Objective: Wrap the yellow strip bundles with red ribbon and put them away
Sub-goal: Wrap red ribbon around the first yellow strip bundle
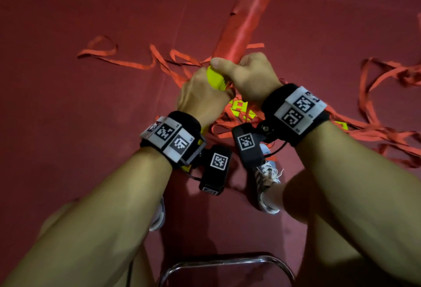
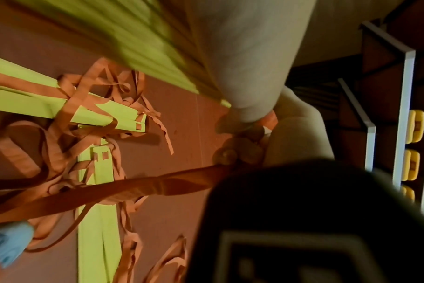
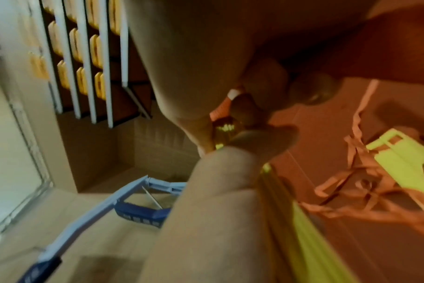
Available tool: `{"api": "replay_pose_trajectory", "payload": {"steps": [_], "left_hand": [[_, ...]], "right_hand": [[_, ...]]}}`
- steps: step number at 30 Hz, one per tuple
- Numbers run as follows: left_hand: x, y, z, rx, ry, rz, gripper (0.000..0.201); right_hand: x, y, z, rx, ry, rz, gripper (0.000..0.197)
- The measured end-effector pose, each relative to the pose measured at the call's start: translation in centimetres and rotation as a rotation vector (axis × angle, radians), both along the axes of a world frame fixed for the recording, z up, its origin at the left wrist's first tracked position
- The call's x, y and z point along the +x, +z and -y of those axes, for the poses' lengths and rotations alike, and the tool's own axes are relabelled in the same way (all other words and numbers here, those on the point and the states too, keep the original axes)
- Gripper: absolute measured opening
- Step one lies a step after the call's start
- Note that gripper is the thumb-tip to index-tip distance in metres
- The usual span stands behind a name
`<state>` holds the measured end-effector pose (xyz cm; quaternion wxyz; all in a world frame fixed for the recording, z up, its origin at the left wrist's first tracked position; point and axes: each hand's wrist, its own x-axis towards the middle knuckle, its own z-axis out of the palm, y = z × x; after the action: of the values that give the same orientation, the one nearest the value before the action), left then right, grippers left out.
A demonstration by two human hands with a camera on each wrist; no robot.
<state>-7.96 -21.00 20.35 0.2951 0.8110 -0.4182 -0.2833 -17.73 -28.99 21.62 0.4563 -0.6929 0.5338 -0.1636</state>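
Hands: your left hand (image 1: 201,96) and right hand (image 1: 249,77), together, both clench the bundle (image 1: 216,78).
Risk: slacken either, and its red ribbon (image 1: 241,22) may unwind.

It was dim in there, the red floor (image 1: 68,127) dull and darker toward the corners. Both wrist views came out soft and grainy. Motion blur streaked the yellow bundle (image 2: 124,38), and the shelving (image 3: 106,57) bowed near the edge.
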Motion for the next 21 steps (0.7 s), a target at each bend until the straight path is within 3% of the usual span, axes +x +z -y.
{"api": "replay_pose_trajectory", "payload": {"steps": [2,5,9,12,15,18,21], "left_hand": [[0.3,0.5,0.2,-0.052,0.016,-0.139,0.043],[1.1,1.5,0.3,-0.047,-0.042,-0.417,0.027],[1.9,2.6,-0.1,-0.007,-0.099,-0.818,0.012],[2.1,2.6,-0.4,-0.014,-0.131,-0.796,0.003],[2.1,2.1,-0.4,-0.058,-0.096,-0.622,0.005],[2.0,1.1,-0.1,-0.045,0.003,-0.467,0.022],[2.0,0.0,-0.2,-0.079,0.066,-0.356,0.033]], "right_hand": [[-0.1,0.3,0.1,0.012,-0.031,0.096,0.069],[-0.4,1.0,0.4,-0.006,-0.040,0.180,0.053],[-0.4,1.2,-0.1,0.006,0.052,0.270,0.053],[-0.3,1.0,-0.2,-0.036,0.125,0.244,0.057],[-0.3,1.0,0.0,-0.135,0.168,0.119,0.071],[-0.5,1.0,0.3,-0.251,0.223,-0.072,0.074],[-1.0,1.0,0.2,-0.206,0.264,-0.162,0.075]]}}
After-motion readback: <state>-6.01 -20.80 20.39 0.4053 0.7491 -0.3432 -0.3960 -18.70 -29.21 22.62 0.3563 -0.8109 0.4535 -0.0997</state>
